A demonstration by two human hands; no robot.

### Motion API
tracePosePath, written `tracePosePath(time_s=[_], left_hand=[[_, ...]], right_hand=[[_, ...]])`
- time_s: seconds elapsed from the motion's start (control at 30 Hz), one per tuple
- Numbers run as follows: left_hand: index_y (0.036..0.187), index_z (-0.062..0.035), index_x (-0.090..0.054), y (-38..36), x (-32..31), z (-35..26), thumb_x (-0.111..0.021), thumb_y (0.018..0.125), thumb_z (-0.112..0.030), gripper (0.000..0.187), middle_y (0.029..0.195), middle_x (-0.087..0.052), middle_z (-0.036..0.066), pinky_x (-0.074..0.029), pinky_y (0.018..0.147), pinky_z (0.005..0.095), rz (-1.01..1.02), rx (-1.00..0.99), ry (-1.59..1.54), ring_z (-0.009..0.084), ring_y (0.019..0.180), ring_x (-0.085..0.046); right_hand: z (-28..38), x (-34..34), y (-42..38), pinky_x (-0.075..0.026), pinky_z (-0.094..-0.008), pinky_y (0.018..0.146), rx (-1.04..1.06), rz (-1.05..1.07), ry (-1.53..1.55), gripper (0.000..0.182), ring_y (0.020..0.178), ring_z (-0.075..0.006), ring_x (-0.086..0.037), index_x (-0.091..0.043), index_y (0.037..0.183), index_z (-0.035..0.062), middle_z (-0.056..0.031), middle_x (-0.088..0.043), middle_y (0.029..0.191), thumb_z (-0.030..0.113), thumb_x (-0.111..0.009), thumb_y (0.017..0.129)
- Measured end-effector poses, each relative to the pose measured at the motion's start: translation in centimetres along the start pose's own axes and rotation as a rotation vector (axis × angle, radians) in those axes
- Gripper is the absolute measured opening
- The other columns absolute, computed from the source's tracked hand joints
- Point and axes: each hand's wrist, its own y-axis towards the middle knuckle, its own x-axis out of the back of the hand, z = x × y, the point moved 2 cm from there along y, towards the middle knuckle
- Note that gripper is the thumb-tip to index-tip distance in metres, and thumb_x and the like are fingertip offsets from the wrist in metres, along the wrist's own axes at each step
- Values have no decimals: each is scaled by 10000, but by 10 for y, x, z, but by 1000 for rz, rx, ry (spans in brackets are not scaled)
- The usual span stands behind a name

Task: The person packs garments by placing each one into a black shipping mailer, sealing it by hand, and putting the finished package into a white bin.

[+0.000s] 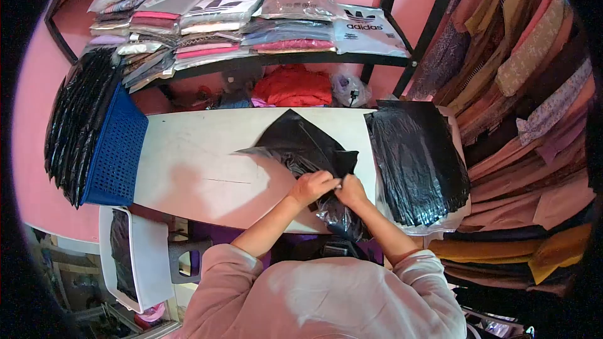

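Note:
A black plastic mailer bag point(301, 141) lies crumpled across the middle of the white table, its flat far end pointing away from me. Closed fingers of my left hand point(313, 188) pinch its near part. Close beside it, my right hand point(352, 192) is also closed on the bag, the two hands almost touching. A shiny see-through portion of plastic point(336, 213) hangs below my hands toward the table's front edge. Whether anything is inside the bag cannot be made out.
To the right lies a stack of black plastic bags point(418, 163). A blue basket point(116, 150) packed with black packages stands at the left, above a white bin point(151, 263). Bagged clothes point(226, 9) fill the back shelf point(251, 61). Garments point(502, 169) hang along the right.

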Motion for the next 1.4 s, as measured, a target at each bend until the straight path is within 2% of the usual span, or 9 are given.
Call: tracePosePath(time_s=[0.23, 0.53, 0.63, 0.73, 0.83, 0.93, 1.07, 1.3, 1.4], left_hand=[[1005, -123, -620, -26, 15, 4, -645, 645, -52, 368, 722, -500, 9, -473, 533, 262, -5, 234, 82, 154, 625, -552], [854, -54, -614, -74, 29, 24, -648, 648, -58, 209, 801, -531, 32, -479, 610, 327, -71, 444, 134, 211, 748, -563], [859, -45, -610, -83, 31, 24, -643, 677, -74, 187, 804, -531, 45, -476, 621, 332, -75, 499, 164, 221, 752, -559], [863, -44, -606, -86, 30, 18, -631, 695, -77, 173, 814, -534, 55, -466, 635, 343, -86, 551, 169, 238, 754, -553], [874, -40, -600, -86, 27, 17, -610, 705, -65, 171, 807, -531, 63, -456, 651, 347, -125, 557, 203, 248, 753, -543], [884, -36, -593, -83, 27, 16, -579, 712, -32, 172, 804, -524, 71, -449, 664, 348, -121, 569, 199, 256, 758, -537], [907, -36, -592, -89, 20, 22, -554, 716, -3, 198, 829, -515, 79, -447, 682, 352, -123, 583, 145, 266, 773, -530], [920, -35, -594, -114, 22, 26, -532, 715, 50, 230, 889, -506, 115, -448, 722, 343, -179, 600, 164, 284, 818, -525], [918, -39, -597, -131, 21, 22, -535, 709, 48, 235, 891, -508, 113, -452, 728, 328, -165, 545, 147, 281, 837, -529]], right_hand=[[6, -9, 6, -483, -442, 696, 32, -71, 91, 301, 755, -398, -589, -536, 846, -113, -269, -589, 766, 140, -603, 696], [50, -23, 8, -483, -449, 634, 116, 2, 51, 420, 722, -401, -594, -426, 906, -61, -275, -583, 739, 215, -657, 689], [35, -21, 14, -448, -427, 772, 81, 177, 228, 653, 916, -419, -550, -385, 1043, -73, -296, -553, 944, 504, -536, 775], [1, -35, 36, -393, -453, 832, -52, 62, 513, 603, 957, -470, -498, -399, 1120, -3, -326, -525, 998, 533, -354, 848], [-26, -24, 57, -413, -462, 740, -49, -70, 279, 441, 838, -431, -539, -459, 1055, 0, -284, -554, 919, 378, -453, 826], [-35, -27, 80, -443, -392, 617, 184, -589, 216, 361, 661, -322, -569, -497, 963, 18, -172, -582, 848, 61, -640, 635], [-32, -32, 116, -457, -402, 621, 125, -259, 474, 275, 681, -350, -565, -510, 904, 22, -176, -579, 802, 51, -596, 644], [-34, -30, 66, -434, -402, 662, 376, -622, 289, 177, 727, -355, -532, -533, 827, 12, -166, -547, 794, -48, -509, 662], [-59, -30, 19, -430, -406, 686, 385, -560, 223, 203, 764, -350, -524, -526, 819, 2, -166, -530, 789, -66, -489, 631]])
